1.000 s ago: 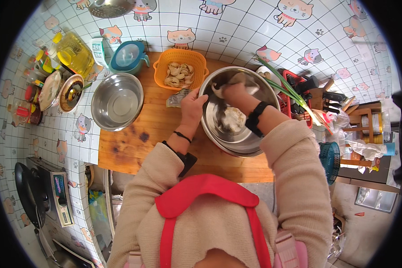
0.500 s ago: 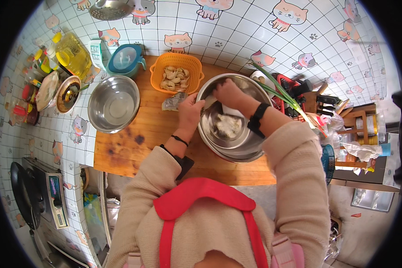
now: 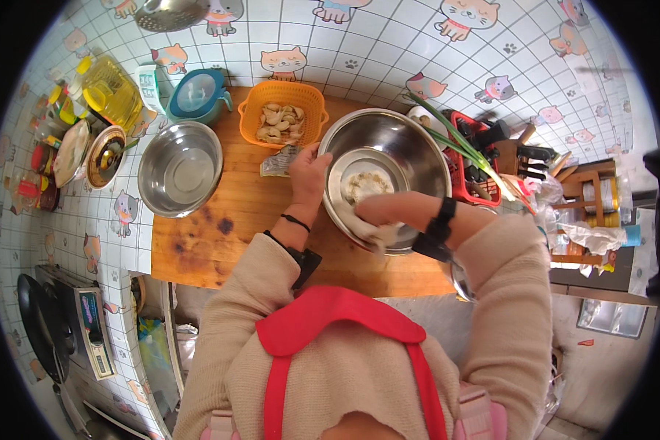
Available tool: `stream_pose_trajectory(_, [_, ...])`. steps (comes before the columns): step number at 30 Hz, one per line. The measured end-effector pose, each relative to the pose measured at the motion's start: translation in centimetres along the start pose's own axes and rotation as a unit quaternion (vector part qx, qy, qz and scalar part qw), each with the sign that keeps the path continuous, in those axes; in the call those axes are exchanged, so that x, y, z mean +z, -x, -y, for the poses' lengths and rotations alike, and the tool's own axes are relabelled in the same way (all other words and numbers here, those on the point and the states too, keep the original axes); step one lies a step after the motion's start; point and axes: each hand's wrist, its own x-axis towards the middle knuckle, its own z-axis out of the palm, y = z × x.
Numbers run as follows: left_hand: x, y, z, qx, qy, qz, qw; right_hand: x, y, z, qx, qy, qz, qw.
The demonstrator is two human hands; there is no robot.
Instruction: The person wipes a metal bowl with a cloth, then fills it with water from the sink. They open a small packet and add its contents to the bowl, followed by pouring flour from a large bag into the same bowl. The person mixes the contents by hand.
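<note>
A large steel bowl [image 3: 411, 139] stands on the wooden board, with pale, brown-flecked residue [image 3: 367, 185] on its bottom. My left hand [image 3: 309, 176] is closed on the bowl's left rim, thumb on the edge. Inside the near part of the bowl, my right hand [image 3: 381, 211] is closed around a whitish soft wad [image 3: 380, 236], which hangs over the near rim. Motion blurs the wad, so I cannot tell whether it is cloth or something else. Beneath my right forearm, part of another metal rim [image 3: 462, 282] shows; the forearm covers the rest.
An orange basket [image 3: 323, 117] holding pale, garlic-like pieces stands behind my left hand, near a small packet [image 3: 279, 163]. To the left are another steel bowl [image 3: 147, 176] and a blue-lidded container [image 3: 200, 95]. Green onions [image 3: 466, 150] lie across a red basket [image 3: 484, 192] at right.
My right hand has moved from the bowl's far left side to its near edge. The pale clump no longer shows in the middle; thin residue does. A metal rim now shows below my right forearm.
</note>
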Motion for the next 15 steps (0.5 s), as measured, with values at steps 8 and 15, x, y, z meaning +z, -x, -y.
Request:
stream_pose_trajectory(8, [-0.4,1.5,-0.7,-0.025,-0.051,0.043,0.997,-4.3,-3.7,-5.0,0.174,0.388,-0.143,0.893])
stream_pose_trajectory(15, [0.0,1.5,0.1,-0.021,-0.019,0.027,0.999,3.8,3.6,-3.7,0.128,0.161,0.024,0.978])
